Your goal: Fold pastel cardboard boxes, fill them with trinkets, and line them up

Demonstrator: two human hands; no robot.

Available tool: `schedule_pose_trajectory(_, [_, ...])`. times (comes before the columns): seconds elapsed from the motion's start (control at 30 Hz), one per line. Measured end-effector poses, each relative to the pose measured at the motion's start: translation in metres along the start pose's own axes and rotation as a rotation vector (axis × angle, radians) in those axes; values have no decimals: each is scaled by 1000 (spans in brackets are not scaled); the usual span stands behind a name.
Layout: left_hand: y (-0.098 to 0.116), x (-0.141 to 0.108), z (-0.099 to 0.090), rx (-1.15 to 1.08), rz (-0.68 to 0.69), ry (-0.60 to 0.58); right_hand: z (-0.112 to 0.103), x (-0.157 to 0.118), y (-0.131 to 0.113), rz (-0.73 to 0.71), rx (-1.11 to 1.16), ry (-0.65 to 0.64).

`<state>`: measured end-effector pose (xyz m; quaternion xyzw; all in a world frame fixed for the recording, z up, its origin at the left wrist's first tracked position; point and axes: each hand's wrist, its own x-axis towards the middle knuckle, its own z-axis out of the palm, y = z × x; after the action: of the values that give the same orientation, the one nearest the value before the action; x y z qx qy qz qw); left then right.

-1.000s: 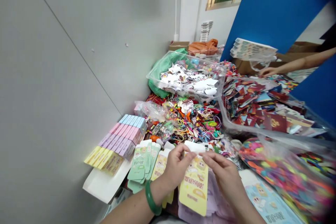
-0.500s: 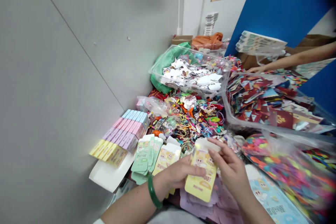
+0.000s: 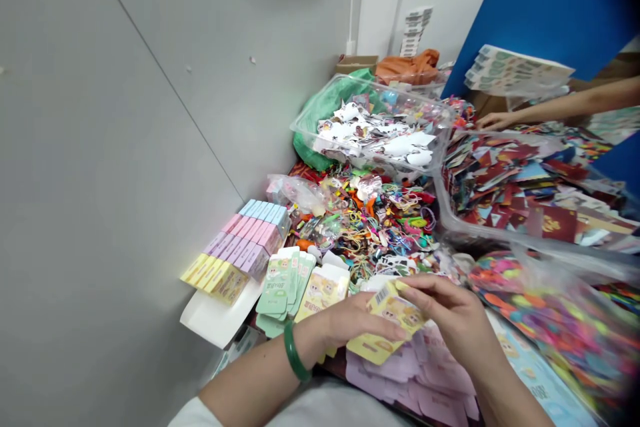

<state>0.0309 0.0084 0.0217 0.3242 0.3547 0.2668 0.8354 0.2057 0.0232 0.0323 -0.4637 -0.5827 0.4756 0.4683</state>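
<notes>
A small yellow printed carton (image 3: 395,312) is held between both hands, squared up so that a side with a barcode shows. My left hand (image 3: 355,323), below a green bangle (image 3: 296,353), grips its left side with the thumb across the front. My right hand (image 3: 445,310) pinches the carton's upper right edge near the flap. Beneath the hands lie flat lilac cartons (image 3: 415,380). Flat yellow cartons (image 3: 323,288) are partly hidden behind my left arm, and flat green cartons (image 3: 283,283) are stacked to their left.
Rows of formed coloured boxes (image 3: 240,240) stand by the grey wall on a white tray (image 3: 220,313). A heap of small trinkets (image 3: 370,220) spreads ahead. Behind it are clear bins of white cutouts (image 3: 375,133) and dark red cards (image 3: 525,187). Another person's hand (image 3: 495,121) reaches in at right.
The yellow carton has gone from flat-looking to opened out, and is tilted with its barcode side showing. My right hand has shifted to its top right edge. The view has swung slightly left.
</notes>
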Motion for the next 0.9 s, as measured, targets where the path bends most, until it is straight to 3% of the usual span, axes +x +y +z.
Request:
schedule_pose_trajectory(0.13, [-3,1,0,-124,-45,40,3,-3,1,-160,-88,-19])
schedule_pose_trajectory(0.23, [-4,2,2,-194,-56,84,7,-6,6,-178,-103,-31])
schedule_pose_trajectory(0.33, [-4,2,4,-232,-34,112,12,-10,10,-116,-96,-43])
schedule_pose_trajectory(0.5, [-4,-4,3,-217,15,172,18,-14,13,-2,-23,77])
schedule_pose_trajectory(0.63, [-6,-5,-4,-179,-16,125,18,-12,9,149,107,59])
schedule_pose_trajectory(0.7, [-4,-5,-11,-55,46,179,18,-10,8,299,230,69])
schedule_pose_trajectory(0.8, [2,-10,-22,372,301,313,18,-11,11,472,327,23])
schedule_pose_trajectory(0.9, [5,-20,-28,793,500,187,19,-14,17,517,291,-108])
